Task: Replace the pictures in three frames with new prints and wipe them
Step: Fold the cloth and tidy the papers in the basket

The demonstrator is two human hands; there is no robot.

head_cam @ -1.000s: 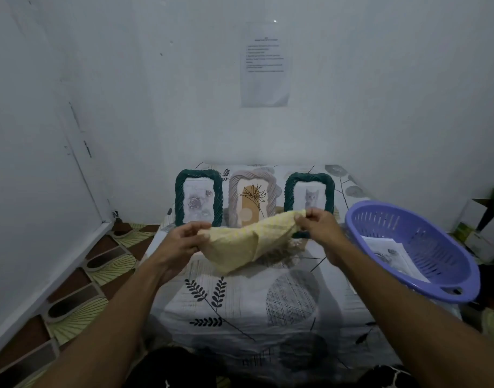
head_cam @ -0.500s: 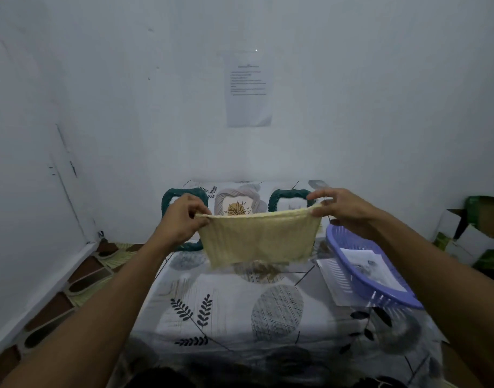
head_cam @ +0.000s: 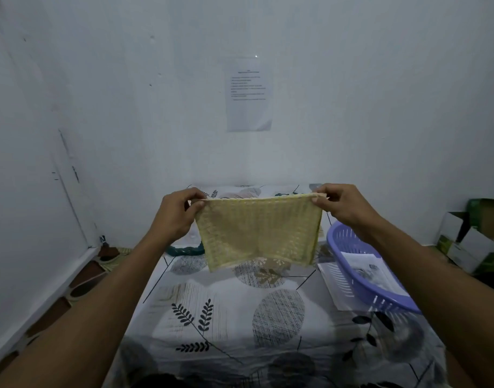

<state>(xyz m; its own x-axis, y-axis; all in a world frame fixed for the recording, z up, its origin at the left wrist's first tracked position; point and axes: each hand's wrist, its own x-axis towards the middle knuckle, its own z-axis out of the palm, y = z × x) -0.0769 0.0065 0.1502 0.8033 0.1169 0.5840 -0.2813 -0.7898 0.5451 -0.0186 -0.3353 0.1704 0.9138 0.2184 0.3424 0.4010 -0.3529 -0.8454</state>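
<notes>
Leaf-print table (head_cam: 240,317); left hand (head_cam: 174,217), right hand (head_cam: 343,204) pinch pale-yellow waffle cloth (head_cam: 258,233), stretched flat.

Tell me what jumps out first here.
A yellow cloth hangs stretched at centre, the left hand pinching its top left corner and the right hand its top right. At right, a purple basket holding printed papers sits on the patterned cover; a printed sheet is stuck to the white wall above.
</notes>
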